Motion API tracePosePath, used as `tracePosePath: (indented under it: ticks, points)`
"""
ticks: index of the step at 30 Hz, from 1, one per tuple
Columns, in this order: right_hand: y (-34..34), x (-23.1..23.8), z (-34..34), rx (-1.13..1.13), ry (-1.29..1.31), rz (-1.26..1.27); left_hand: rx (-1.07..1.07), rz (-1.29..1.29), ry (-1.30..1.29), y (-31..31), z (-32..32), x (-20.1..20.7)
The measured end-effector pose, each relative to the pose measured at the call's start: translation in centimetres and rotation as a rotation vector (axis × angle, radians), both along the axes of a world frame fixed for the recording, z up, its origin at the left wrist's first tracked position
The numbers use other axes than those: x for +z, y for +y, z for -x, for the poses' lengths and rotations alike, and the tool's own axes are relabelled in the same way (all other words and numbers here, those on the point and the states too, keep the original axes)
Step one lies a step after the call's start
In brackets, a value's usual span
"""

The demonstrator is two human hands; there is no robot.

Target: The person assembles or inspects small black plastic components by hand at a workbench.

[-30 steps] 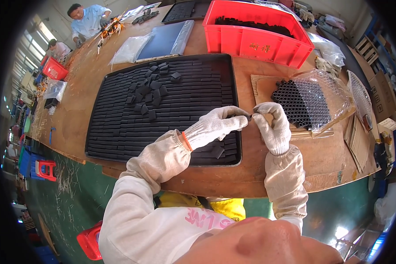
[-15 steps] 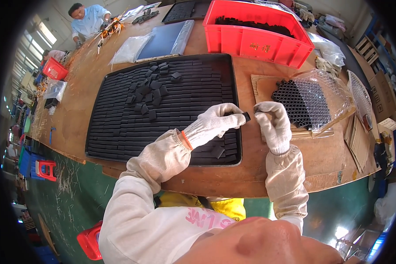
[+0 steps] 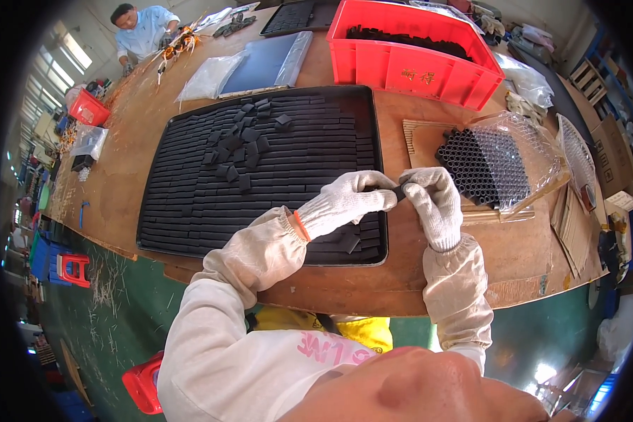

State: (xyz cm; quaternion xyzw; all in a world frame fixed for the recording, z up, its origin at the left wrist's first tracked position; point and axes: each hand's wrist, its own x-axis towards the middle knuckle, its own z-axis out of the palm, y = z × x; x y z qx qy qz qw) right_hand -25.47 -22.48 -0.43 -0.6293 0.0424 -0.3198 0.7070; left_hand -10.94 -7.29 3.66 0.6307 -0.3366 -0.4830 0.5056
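My left hand [image 3: 346, 202], in a white knit glove, pinches a small black rectangular piece [image 3: 399, 192] at the tray's right edge. Closed round the piece's other end are the fingertips of my right hand [image 3: 437, 205], gloved alike. Fingers hide much of the piece. Beneath my left hand lies a black tray [image 3: 366, 107], filled with rows of similar dark pieces. Several loose pieces [image 3: 239, 150] are heaped on the rows. To the right of my right hand, a cluster of short black tubes [image 3: 464, 160] sits on cardboard, partly covered by clear plastic wrap [image 3: 534, 155].
A red bin [image 3: 415, 76] of black pieces stands behind the tray. Farther left are a plastic-wrapped blue-grey sheet stack [image 3: 264, 67] and a white plastic bag [image 3: 211, 77]. Another person [image 3: 144, 35] works at the far left. Cardboard sheets [image 3: 570, 225] lie at the right table edge.
My right hand has moved left and slightly closer to my left, and its fingertips now meet the black piece. The left hand has shifted only slightly.
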Motion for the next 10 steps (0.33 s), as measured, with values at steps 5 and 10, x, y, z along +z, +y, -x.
tracePosePath:
  ticks: [5, 10]
  points:
    - [0.1, 0.2, 0.0, -0.073, 0.101, 0.124, 0.002, 0.050, 0.126, -0.1, -0.3, -1.2]
    - [-0.4, -0.2, 0.0, -0.048, 0.111, 0.301, 0.024, 0.099, 0.266, -0.1, -0.5, -1.4]
